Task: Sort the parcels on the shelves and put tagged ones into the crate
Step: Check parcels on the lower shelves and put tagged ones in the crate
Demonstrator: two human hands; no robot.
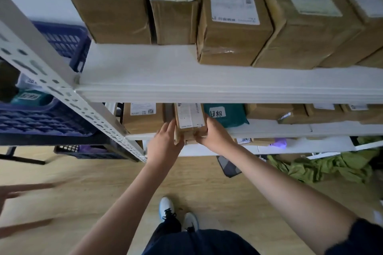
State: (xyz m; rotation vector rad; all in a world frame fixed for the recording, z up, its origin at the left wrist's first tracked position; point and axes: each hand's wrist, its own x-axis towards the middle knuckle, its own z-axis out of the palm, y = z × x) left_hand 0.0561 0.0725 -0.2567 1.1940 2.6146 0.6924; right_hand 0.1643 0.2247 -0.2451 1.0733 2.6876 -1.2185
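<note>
A narrow cardboard parcel (189, 119) with a white label stands at the front edge of the lower shelf (290, 128). My left hand (165, 143) presses its left side and my right hand (211, 132) grips its right side. Just right of it lies a green bag parcel (227, 115) with a handwritten white tag. A wider cardboard box (143, 117) stands to its left. The blue crate (41, 116) sits left of the shelf post with parcels inside.
Several large labelled boxes (232, 20) fill the upper shelf (186, 80). More cardboard parcels (310, 112) line the lower shelf to the right. A white perforated post (62, 89) slants between crate and shelves. Green cloth (331, 167) lies on the wooden floor. Another person's blurred hand (18, 190) shows at far left.
</note>
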